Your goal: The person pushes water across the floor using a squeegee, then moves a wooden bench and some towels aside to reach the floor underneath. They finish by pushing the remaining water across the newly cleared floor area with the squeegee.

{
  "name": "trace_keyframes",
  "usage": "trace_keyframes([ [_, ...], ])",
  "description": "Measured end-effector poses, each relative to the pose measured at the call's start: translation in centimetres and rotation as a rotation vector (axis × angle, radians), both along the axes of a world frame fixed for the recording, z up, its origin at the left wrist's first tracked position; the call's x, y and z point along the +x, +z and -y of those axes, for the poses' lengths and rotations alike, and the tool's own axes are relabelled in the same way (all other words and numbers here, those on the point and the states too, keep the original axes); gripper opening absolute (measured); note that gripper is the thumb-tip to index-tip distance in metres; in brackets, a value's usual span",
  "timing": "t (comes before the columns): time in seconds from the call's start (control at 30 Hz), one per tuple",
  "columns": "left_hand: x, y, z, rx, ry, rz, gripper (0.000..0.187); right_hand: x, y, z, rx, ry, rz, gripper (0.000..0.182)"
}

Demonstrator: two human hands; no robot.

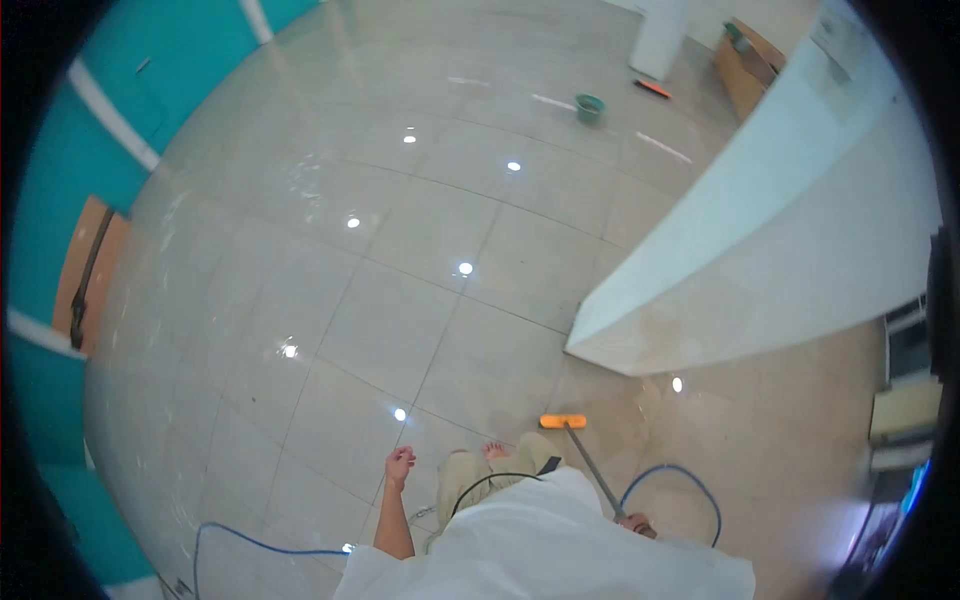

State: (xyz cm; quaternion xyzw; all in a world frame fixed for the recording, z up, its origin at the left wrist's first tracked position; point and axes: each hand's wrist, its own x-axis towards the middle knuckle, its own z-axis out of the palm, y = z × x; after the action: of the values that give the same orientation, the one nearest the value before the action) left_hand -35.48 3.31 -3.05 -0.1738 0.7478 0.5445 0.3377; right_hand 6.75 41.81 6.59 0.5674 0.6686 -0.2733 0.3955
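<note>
My right hand (636, 524) is wrapped round the grey pole (595, 470) of an orange floor brush (563, 422). The brush head rests on the tiles in front of my feet, a little to the right. My left hand (399, 464) is raised in front of my left side, away from the brush; its fingers look curled, but they are too small to tell whether they hold anything. A blue hose (270, 547) lies on the wet floor at the lower left, and a loop of blue hose (705, 488) curves beside my right hand.
A white pillar (700, 270) rises at the right. Farther off are a green bucket (590, 108), an orange brush (652, 89) and a cardboard box (745, 70). Teal walls (170, 50) line the left, with a brown panel (90, 275) against them. Tiles are wet and reflective.
</note>
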Motion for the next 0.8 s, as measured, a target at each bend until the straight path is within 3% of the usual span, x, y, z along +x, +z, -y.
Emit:
trace_keyframes([
  [0.1,-0.9,0.9,-0.5,-0.065,-0.03,0.065,0.028,-1.3,1.4,-1.6,-0.039,-0.139,0.003,0.043],
  [0.2,1.7,-2.6,2.3,-0.11,-0.106,0.3,0.028,-4.9,2.1,-2.6,0.104,0.071,-0.144,0.039],
  [0.37,2.9,-2.3,2.1,-0.226,-0.284,0.527,0.027,-23.2,4.4,-6.3,0.23,0.339,-0.077,0.026],
  [0.43,1.0,-2.4,0.8,-0.222,-0.37,0.515,0.027,-30.2,3.8,-9.1,0.353,0.42,-0.205,0.02],
  [0.63,-12.4,-3.4,-3.3,-0.174,-0.418,0.434,0.026,-48.6,6.5,-17.6,0.36,0.546,-0.07,0.02],
  [0.8,-27.6,-1.6,-10.4,-0.121,-0.235,0.18,0.019,-53.7,4.3,-24.0,0.455,0.573,0.009,0.02],
])
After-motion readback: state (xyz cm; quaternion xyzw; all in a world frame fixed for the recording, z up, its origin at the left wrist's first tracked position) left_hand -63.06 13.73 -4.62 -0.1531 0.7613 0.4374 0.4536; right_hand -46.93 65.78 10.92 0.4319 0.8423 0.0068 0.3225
